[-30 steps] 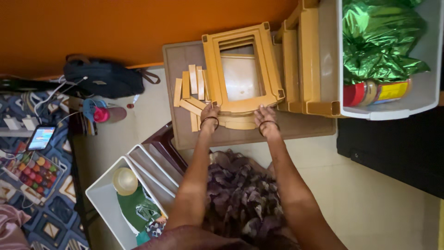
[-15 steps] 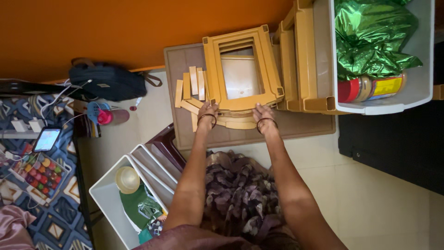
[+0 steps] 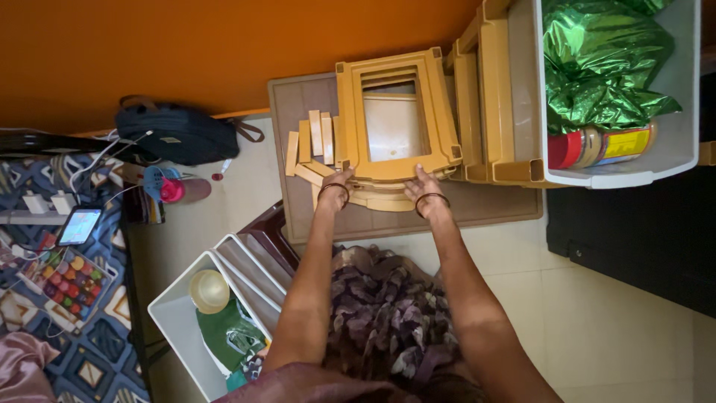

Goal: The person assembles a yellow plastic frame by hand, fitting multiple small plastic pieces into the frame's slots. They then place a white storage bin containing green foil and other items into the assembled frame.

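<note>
- Both arms stretched forward, toward twelve o'clock, onto the brown mat (image 3: 477,213).
- Left hand (image 3: 337,195) pressed against the near edge of the yellow plastic frame (image 3: 395,112), fingers curled close together on the stacked rims beneath; whether truly clamped, cannot tell.
- Right hand (image 3: 424,192) at the same near edge, just toward three o'clock of the left, fingers spread a little and laid flat on the rim.
- Frame sitting dead centre of the mat, open window facing up, apparently seated atop further yellow pieces.
- Loose yellow slats (image 3: 312,145) lying at nine o'clock of the frame, touching one another, not yet fitted anywhere.
- More yellow frame sections (image 3: 492,97) standing at three o'clock, close against a white bin (image 3: 682,89) with green foil (image 3: 597,67) inside.
- Judging from that: a few pieces stacked, slats and side sections left over, so roughly midway at best.
- Down at seven o'clock, another white bin (image 3: 173,321) on the floor, well apart from both hands.
</note>
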